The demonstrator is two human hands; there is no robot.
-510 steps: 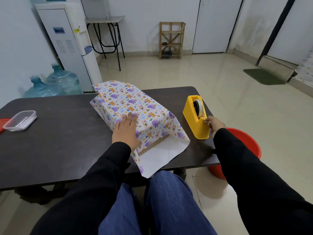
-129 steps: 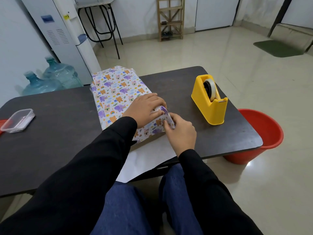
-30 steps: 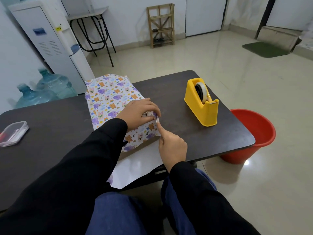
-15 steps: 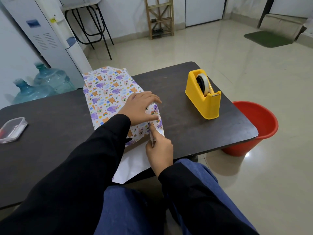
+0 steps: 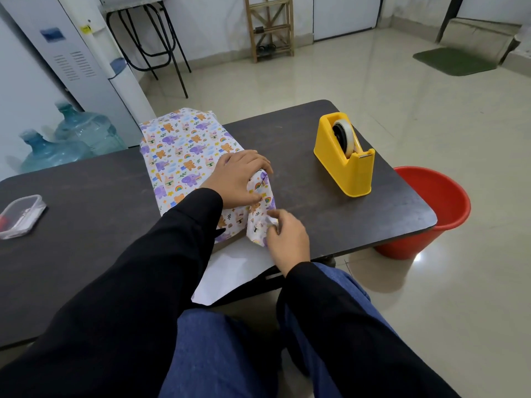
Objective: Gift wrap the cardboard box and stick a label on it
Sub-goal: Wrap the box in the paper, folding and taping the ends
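Creases decide this fold. At frame centre your left hand [image 5: 238,179], fingers bent over the edge, pins the paper to the cardboard box [image 5: 184,153]. Your right hand [image 5: 287,239] pinches the side flap [image 5: 258,225] just below. Press it flat against the box end before reaching right for the tape dispenser [image 5: 344,165].

On the dark flat table [image 5: 86,225], the paper-wrapped cardboard box [image 5: 184,156] lies between a clear plastic lidded container [image 5: 21,215], left, and a yellow plastic tape dispenser [image 5: 339,165], right
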